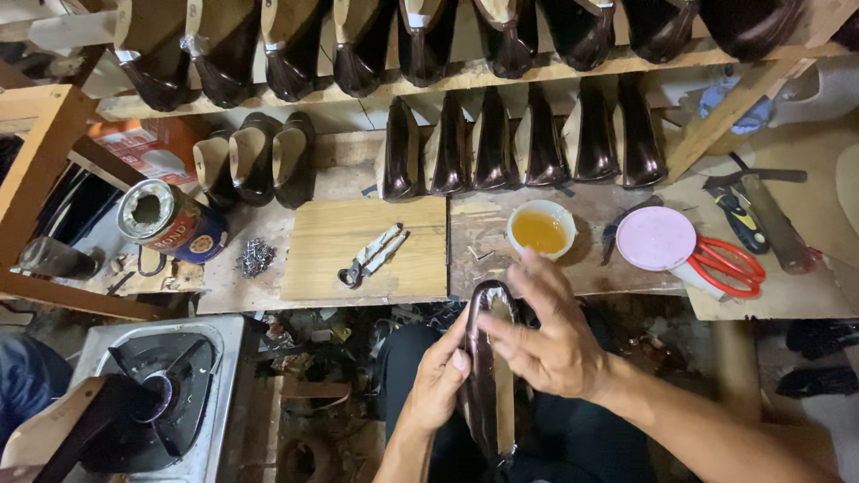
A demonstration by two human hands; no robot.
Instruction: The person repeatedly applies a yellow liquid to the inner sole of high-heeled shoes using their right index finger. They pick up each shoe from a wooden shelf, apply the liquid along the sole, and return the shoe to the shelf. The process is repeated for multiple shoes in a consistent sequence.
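Note:
A dark brown glossy shoe upper on a wooden last (488,376) lies sole-up over my lap, toe toward the bench. My left hand (436,380) grips its left side, thumb pressed on the edge. My right hand (543,333) rests on the pale sole board, fingers spread and touching near the toe. Just beyond the toe stands a small white cup of amber glue (540,230) on the workbench (313,295).
Metal pincers (369,257) lie on a pale board. A tin can (170,221) and a tack pile (255,258) sit at left. A pink lid (656,238), red scissors (729,266) and a hammer (771,228) lie at right. Racks (537,76) hold several lasted shoes. A stove (152,394) stands lower left.

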